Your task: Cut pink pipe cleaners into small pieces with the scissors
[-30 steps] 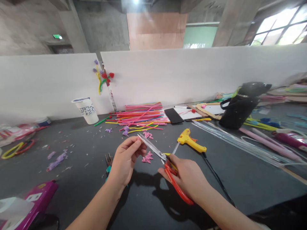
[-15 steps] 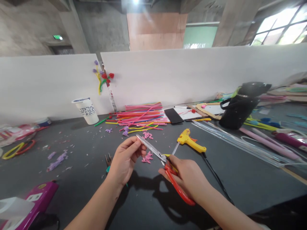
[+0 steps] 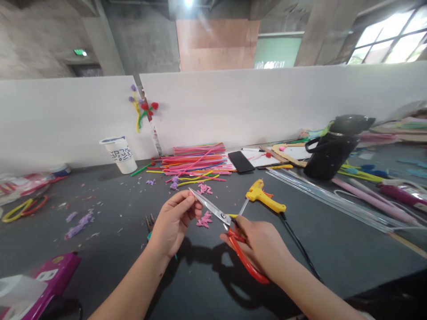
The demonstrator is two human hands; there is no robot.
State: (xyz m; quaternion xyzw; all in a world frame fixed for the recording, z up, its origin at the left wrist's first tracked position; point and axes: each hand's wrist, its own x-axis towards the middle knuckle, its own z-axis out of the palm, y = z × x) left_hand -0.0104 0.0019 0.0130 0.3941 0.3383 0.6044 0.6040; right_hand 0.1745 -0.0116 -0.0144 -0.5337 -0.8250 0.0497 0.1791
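The right hand [image 3: 263, 246] grips the stiff scissors [image 3: 213, 210] by the red handles, the safe place; the left hand [image 3: 173, 222] pinches shut beside the sharp tip, content hidden

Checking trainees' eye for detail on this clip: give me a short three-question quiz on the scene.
1. Which hand holds the scissors? A) left B) right C) neither
2. True or false: the glue gun lies left of the cup.
3. Fill in: the scissors' handles are ___.
Key: 1 B, the right hand. 2 False: it lies to the right. 3 Red.
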